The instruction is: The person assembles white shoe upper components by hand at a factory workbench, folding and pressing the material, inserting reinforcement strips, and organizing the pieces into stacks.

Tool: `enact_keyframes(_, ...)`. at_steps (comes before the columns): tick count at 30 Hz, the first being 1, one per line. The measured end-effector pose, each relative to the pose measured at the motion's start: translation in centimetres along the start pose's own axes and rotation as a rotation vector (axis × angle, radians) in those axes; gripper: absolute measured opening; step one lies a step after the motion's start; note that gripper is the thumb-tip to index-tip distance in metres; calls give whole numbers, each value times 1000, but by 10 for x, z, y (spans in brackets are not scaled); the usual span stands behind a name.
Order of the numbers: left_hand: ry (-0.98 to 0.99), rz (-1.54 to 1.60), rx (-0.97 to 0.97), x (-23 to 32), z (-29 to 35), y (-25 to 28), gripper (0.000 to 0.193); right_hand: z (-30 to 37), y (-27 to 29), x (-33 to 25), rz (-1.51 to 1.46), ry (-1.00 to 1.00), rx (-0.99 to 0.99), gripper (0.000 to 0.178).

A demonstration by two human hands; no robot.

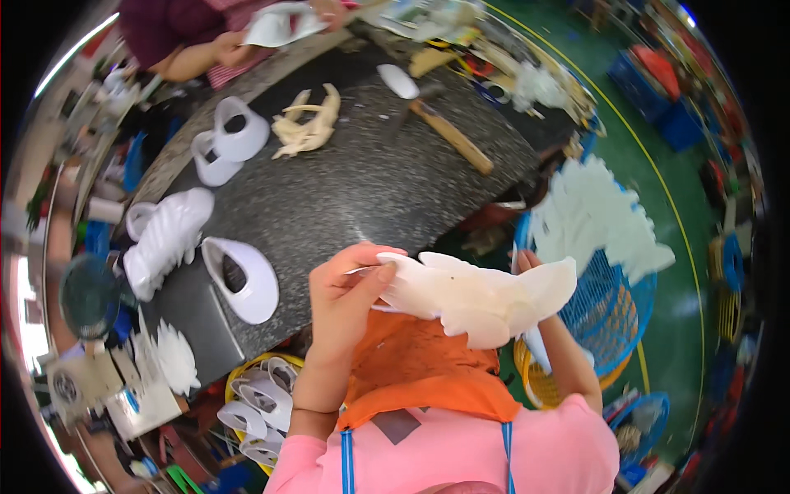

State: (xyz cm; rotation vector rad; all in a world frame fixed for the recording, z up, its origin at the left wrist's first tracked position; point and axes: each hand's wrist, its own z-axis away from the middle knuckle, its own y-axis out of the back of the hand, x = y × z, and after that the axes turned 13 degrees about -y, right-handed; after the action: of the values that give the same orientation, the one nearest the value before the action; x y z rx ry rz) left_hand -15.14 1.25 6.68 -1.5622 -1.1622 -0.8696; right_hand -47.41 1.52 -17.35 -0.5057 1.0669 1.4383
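Observation:
In front of my chest is a white wing-like plastic piece (473,296) with scalloped, feathered edges. My left hand (350,292) is closed on its left end, thumb on top and fingers beneath. At the other end, my right hand (527,262) supports it from behind; most of that hand is hidden, and only some fingertips show above the edge. Nearest my left hand on the dark table lies a white ring-shaped plastic part (262,296) with a large oval opening. Beside my right forearm, similar white feathered pieces (592,214) are heaped over a blue basket (613,317).
A dark speckled table (354,181) bears a wooden-handled hammer (453,136), cream plastic scraps (309,122), a small white oval (398,81) and more white parts (239,132). Across it, a co-worker's hand (234,49) holds a white part. A yellow basket (234,379) holds white rings.

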Motion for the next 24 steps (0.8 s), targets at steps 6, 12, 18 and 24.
enact_keyframes(6,-5,47,158,-7,10,23,14,31,8,-44,29,260,-21,52)
enact_keyframes(12,11,248,426,-23,5,38,18,78,-33,-122,-933,13,-957,60)
enact_keyframes(18,7,254,489,-16,9,67,38,87,-65,-171,-490,96,-864,46)
enact_keyframes(24,-476,-758,287,-10,30,35,78,100,-81,-190,-619,40,-736,51)
